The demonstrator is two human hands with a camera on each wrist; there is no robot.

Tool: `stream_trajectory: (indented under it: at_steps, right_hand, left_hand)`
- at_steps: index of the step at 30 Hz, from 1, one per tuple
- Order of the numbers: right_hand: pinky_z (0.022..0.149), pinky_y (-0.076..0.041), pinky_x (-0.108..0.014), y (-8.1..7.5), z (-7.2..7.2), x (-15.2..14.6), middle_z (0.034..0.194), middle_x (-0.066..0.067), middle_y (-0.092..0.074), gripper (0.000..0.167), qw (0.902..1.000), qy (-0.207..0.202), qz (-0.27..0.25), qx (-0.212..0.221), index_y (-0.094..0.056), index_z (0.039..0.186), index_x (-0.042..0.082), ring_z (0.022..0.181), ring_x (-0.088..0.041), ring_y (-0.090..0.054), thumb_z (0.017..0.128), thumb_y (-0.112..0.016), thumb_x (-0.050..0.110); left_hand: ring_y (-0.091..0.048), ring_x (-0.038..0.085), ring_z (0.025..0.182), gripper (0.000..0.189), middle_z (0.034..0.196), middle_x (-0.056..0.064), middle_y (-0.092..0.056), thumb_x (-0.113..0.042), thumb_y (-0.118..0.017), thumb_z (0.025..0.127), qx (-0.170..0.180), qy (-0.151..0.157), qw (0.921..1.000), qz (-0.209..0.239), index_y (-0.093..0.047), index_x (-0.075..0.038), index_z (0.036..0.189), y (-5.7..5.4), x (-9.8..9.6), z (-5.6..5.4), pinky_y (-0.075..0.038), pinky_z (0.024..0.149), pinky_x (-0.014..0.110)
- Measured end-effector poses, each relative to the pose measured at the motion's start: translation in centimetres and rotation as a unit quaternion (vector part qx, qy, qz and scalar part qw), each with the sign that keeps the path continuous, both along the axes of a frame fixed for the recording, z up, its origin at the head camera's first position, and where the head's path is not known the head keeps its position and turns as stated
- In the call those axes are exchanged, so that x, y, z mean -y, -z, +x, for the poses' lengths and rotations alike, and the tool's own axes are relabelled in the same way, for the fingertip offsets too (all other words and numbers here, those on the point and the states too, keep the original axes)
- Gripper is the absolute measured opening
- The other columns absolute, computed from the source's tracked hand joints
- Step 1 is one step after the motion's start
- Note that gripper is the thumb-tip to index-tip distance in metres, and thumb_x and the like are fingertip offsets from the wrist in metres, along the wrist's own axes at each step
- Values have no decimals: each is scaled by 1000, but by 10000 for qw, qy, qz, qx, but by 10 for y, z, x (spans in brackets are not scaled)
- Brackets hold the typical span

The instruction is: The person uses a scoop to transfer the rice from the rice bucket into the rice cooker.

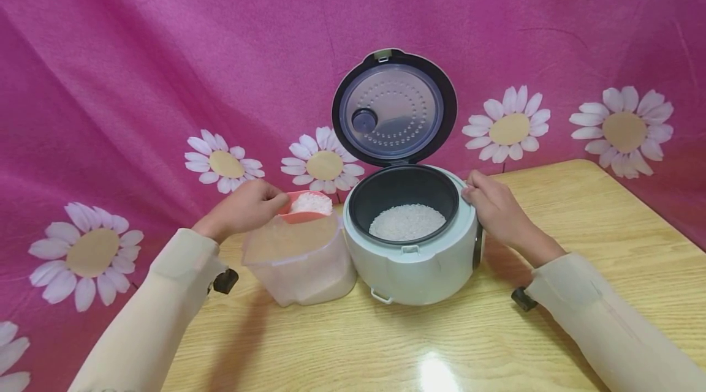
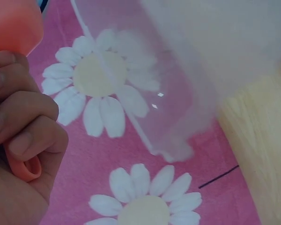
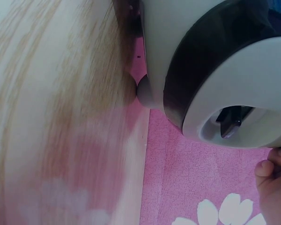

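Note:
My left hand (image 1: 249, 205) grips the handle of a coral-pink scoop (image 1: 300, 217) heaped with white rice (image 1: 313, 203). In the left wrist view my fingers curl round the handle, whose looped end (image 2: 25, 169) pokes out below them. The scoop is above a translucent plastic container (image 1: 306, 272), which has rice inside. Just right of it stands a pale mint rice cooker (image 1: 413, 278); more rice (image 1: 408, 223) lies in its dark inner pot (image 1: 380, 193). My right hand (image 1: 496, 211) holds the cooker's upper right edge, thumb near the rim.
The cooker's lid (image 1: 394, 111) stands raised at the back. All this is on a light wooden table (image 1: 579, 245). A pink cloth (image 1: 265, 43) with white daisies hangs close behind and to the left.

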State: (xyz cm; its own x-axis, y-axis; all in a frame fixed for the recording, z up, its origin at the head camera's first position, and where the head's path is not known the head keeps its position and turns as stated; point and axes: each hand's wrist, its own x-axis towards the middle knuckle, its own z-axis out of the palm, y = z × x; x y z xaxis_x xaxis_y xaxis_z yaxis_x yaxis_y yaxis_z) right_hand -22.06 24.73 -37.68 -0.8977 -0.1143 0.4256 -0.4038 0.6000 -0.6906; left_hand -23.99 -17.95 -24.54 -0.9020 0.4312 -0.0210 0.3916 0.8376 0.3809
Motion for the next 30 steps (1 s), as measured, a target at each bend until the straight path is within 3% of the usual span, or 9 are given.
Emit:
stream_trajectory:
  at_steps: [9, 15, 21, 30]
  right_hand:
    - [67, -44, -27, 0, 1, -1, 82, -6, -50, 20, 10000, -15, 0, 20, -51, 94, 9, 80, -21, -50, 105, -40, 21]
    - [66, -45, -27, -1, 0, 0, 82, -7, -51, 19, 10000, -55, -26, 13, -51, 94, 9, 80, -21, -50, 105, -41, 21]
    - [66, -44, -27, 0, -1, -1, 81, -6, -49, 19, 10000, -46, -19, -35, -50, 93, 9, 80, -21, -50, 104, -41, 20]
    - [66, -45, -27, 0, 0, -1, 81, -5, -49, 19, 10000, -55, -36, 51, -49, 94, 9, 80, -22, -51, 105, -41, 21]
  left_hand:
    - [-26, 10, 53, 41, 55, -7, -30, -23, -50, 95, -183, 172, 9997, -35, -44, -18, 55, -11, -21, -5, -24, 52, 25]
    - [-30, 13, 54, 39, 57, -6, -32, -26, -50, 97, -177, 129, 9997, -52, -52, -15, 60, -17, -34, -6, -29, 54, 27]
    - [-37, 17, 55, 37, 58, -2, -38, -27, -52, 96, -135, 31, 9999, 23, -59, -9, 65, -18, -49, -9, -37, 58, 29]
    - [-35, 16, 54, 38, 58, -3, -38, -27, -52, 97, -242, 189, 9995, -10, -59, -12, 62, -18, -71, -12, -33, 55, 27]
